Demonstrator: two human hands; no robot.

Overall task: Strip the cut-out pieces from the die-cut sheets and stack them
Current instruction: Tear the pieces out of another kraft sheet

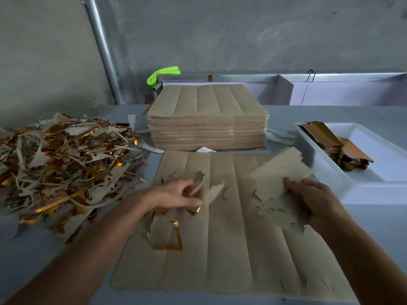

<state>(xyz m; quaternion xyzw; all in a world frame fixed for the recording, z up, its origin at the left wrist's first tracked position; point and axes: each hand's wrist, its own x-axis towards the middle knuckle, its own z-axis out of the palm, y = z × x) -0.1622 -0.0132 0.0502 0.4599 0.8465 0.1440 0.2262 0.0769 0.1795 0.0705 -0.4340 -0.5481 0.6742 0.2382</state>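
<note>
Closest to me lies the die-cut sheet (220,238), brown side up on the grey table (385,227), its long cuts running away from me. My left hand (176,194) pinches a ragged strip of waste (211,190) over the sheet's left part, and my right hand (312,199) grips a cut-out piece (279,172) lifted off its right part (hands well apart). Scrap (66,164) is heaped at left, the stack of uncut sheets (207,128) sits beyond, and finished pieces (337,146) rest in the white tray (385,190) at right.
</note>
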